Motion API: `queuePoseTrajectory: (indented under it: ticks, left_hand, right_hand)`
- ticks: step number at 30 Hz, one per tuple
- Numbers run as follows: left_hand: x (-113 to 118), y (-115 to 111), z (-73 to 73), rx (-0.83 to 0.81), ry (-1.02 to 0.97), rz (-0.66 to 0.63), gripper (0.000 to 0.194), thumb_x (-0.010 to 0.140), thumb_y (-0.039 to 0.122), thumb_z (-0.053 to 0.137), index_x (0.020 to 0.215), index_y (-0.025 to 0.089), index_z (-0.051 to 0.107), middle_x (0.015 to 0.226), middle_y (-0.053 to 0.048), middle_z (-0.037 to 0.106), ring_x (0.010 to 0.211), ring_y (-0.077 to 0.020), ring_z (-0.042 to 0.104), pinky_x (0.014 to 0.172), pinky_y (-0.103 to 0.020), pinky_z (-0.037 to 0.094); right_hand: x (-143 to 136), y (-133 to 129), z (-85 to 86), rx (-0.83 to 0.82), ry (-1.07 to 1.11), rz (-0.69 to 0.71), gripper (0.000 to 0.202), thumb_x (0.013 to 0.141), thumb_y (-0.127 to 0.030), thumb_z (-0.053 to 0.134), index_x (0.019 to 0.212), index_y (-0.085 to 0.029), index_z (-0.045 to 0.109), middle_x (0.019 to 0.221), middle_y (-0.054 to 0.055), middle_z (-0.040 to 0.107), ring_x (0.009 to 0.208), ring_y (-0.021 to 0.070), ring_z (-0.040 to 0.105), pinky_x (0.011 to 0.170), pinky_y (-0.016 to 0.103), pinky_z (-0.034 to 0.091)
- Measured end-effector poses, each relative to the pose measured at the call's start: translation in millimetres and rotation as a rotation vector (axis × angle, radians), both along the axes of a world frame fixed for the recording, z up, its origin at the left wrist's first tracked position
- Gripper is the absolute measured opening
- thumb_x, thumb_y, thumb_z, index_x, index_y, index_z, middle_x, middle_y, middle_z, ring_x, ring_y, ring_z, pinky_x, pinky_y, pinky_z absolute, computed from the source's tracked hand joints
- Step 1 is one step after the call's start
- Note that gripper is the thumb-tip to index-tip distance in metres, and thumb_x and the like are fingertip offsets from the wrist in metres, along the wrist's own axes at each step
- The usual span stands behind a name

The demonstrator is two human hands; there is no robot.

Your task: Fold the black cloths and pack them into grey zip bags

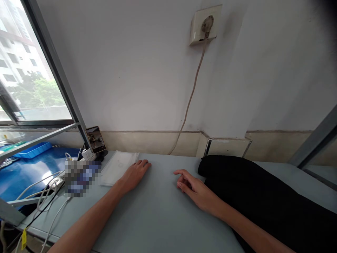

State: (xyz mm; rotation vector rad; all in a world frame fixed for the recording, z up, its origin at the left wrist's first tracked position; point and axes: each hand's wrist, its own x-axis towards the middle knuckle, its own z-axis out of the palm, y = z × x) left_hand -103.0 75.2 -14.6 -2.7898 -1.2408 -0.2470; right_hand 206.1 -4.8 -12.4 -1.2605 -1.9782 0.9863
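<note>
My left hand (135,174) rests palm down at the right edge of a flat, whitish plastic packet (116,168), its fingers spread a little and nothing visible in its grip. My right hand (193,189) is over the grey table (158,218), fingers loosely curled and apart, index finger pointing left, holding nothing. Beside and beneath my right forearm lies a black cloth (252,189), spread from the table's middle to the right edge of view.
At the left stand a phone (95,139) on a holder, a white charger (87,154), tangled cables (52,189) and a blurred item. Beyond a metal bar (39,138) is a blue tray (34,150). A cord (193,88) hangs from the wall socket (206,24).
</note>
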Motion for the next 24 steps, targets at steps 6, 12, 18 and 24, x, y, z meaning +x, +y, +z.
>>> queuePoseTrajectory:
  ticks: [6,12,18,24]
  left_hand:
    - [1.7,-1.3,2.8,0.02,0.025,0.007,0.056,0.094,0.0,0.033,0.143,0.024,0.044,0.146,-0.01,0.052,0.128,-0.0248,0.054,0.108,-0.04,0.046]
    - [3.0,-3.6,6.1,0.017,0.061,0.013,0.057,0.092,-0.001,0.035,0.143,0.021,0.044,0.148,-0.011,0.051,0.13,-0.0261,0.053,0.108,-0.04,0.046]
    - [4.3,-3.1,4.5,0.029,0.073,0.026,0.058,0.091,-0.003,0.033,0.142,0.021,0.045,0.146,-0.012,0.052,0.128,-0.0257,0.054,0.107,-0.04,0.046]
    - [3.0,-3.4,6.3,-0.002,0.035,0.014,0.058,0.091,-0.001,0.033,0.143,0.023,0.044,0.148,-0.011,0.051,0.13,-0.0255,0.053,0.108,-0.041,0.046]
  right_hand:
    - [-0.9,0.7,-0.2,0.009,0.011,0.008,0.033,0.107,-0.048,0.042,0.133,-0.03,0.051,0.095,0.001,0.064,0.085,0.0208,0.06,0.08,0.035,0.049]
    - [0.1,-0.8,-0.3,0.011,-0.001,0.002,0.034,0.106,-0.048,0.042,0.133,-0.029,0.051,0.096,0.002,0.065,0.086,0.0211,0.062,0.079,0.035,0.05]
    - [0.5,0.1,-1.5,0.018,-0.005,-0.008,0.035,0.106,-0.049,0.043,0.134,-0.029,0.052,0.095,0.002,0.066,0.084,0.0206,0.062,0.079,0.035,0.051]
    - [-3.3,-11.8,21.5,0.115,0.126,-0.078,0.04,0.105,-0.057,0.042,0.13,-0.03,0.059,0.098,0.005,0.068,0.095,0.0239,0.065,0.081,0.035,0.053]
